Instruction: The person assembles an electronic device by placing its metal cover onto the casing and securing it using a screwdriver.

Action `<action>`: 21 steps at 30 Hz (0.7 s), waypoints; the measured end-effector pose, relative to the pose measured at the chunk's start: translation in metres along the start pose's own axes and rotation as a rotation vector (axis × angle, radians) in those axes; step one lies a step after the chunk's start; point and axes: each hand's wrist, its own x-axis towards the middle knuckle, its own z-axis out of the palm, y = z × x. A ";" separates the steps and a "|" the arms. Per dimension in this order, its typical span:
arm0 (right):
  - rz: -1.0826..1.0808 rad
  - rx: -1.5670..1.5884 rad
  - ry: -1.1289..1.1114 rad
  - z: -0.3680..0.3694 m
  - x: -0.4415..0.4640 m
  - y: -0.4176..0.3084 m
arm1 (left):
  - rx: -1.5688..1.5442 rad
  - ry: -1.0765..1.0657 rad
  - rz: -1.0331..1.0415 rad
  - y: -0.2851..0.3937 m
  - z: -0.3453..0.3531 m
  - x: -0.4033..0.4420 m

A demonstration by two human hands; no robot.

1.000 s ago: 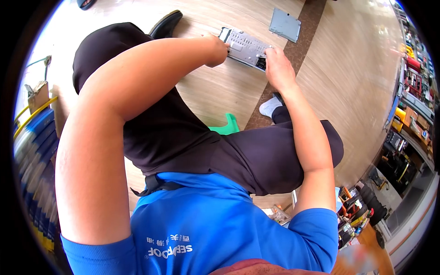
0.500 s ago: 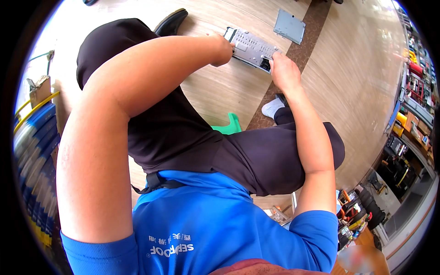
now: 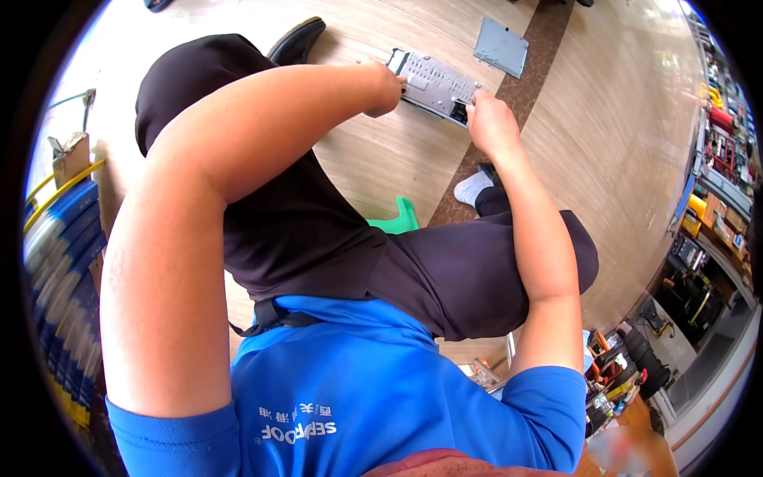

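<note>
A flat grey metal device [image 3: 433,82] with rows of slots in its top lies on the floor between my two hands. My left hand [image 3: 384,89] is at its near left end, fingers curled in against the edge; the fingertips are mostly hidden by the back of the hand. Over the right end is my right hand [image 3: 494,126], its thumb and fingers pinched together beside a dark opening [image 3: 459,112] in the device. Something small and pale shows at these fingertips, too small to name. A separate grey metal cover plate [image 3: 501,48] rests on the floor beyond.
Part of a green plastic stool [image 3: 404,216] shows between my legs. A black shoe [image 3: 298,41] is at upper left and a light shoe [image 3: 474,187] by my right knee. Shelves with tools [image 3: 719,151] line the right side; blue-packaged goods [image 3: 67,270] stand at left.
Almost nothing differs. My right hand has shifted very slightly at the device's right end, and my left hand stays at the left end.
</note>
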 end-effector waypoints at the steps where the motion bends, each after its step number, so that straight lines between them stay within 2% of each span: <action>1: 0.063 0.059 0.035 0.001 0.000 0.000 | 0.003 0.001 -0.002 0.001 0.000 -0.001; 5: 0.138 0.113 0.048 0.001 0.005 0.004 | 0.051 0.002 0.003 0.003 -0.003 -0.010; 11: -0.133 -0.171 0.029 0.006 0.004 -0.001 | 0.006 -0.004 -0.006 0.001 -0.001 -0.006; 14: -0.125 -0.203 -0.020 -0.002 0.002 -0.006 | 0.008 0.006 -0.009 0.000 0.002 -0.004; 21: 0.113 -0.014 -0.044 -0.005 0.007 -0.004 | 0.020 0.022 0.022 -0.001 0.004 -0.004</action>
